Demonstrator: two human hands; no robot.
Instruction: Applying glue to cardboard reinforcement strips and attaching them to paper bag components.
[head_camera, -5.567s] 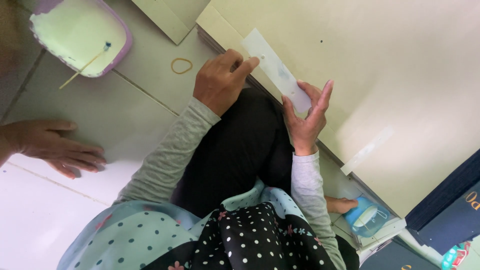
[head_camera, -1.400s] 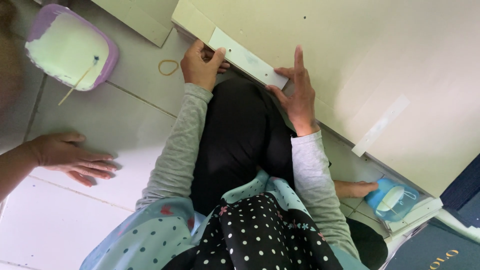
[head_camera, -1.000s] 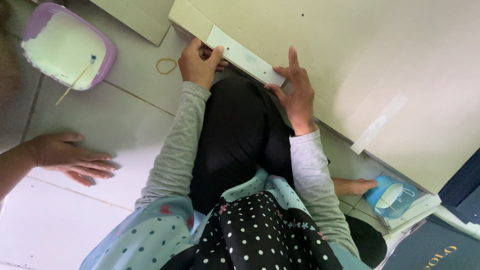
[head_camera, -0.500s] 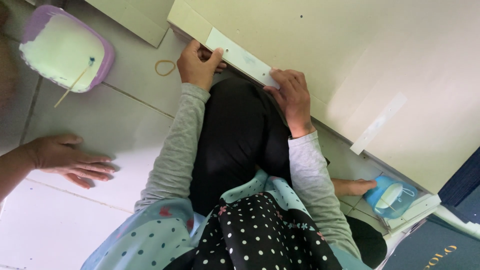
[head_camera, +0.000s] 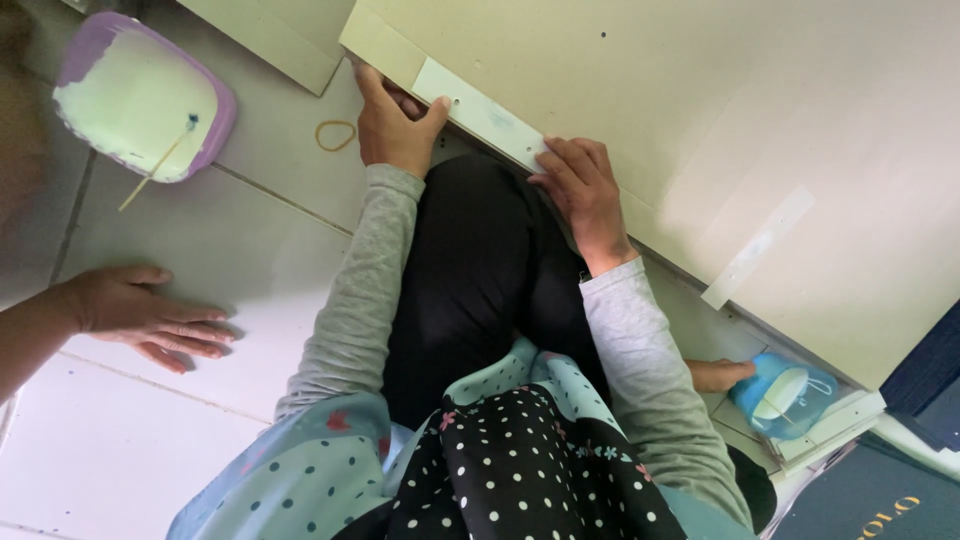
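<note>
Pale strip (head_camera: 480, 112) | flat on board edge (head_camera: 372, 38) | both hands pressing

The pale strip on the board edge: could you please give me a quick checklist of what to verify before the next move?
1. Strip lies along the near edge of the cream board: ok.
2. Left hand presses at the strip's left end: ok.
3. Right hand covers the strip's right end, fingers flat: ok.
4. Strip flush under the right hand: cannot tell, hidden.
5. Purple tray of white paste with its stick stands apart from the board: ok.
6. Another person's hand rests on the floor tiles, away from the strip: ok.
</note>
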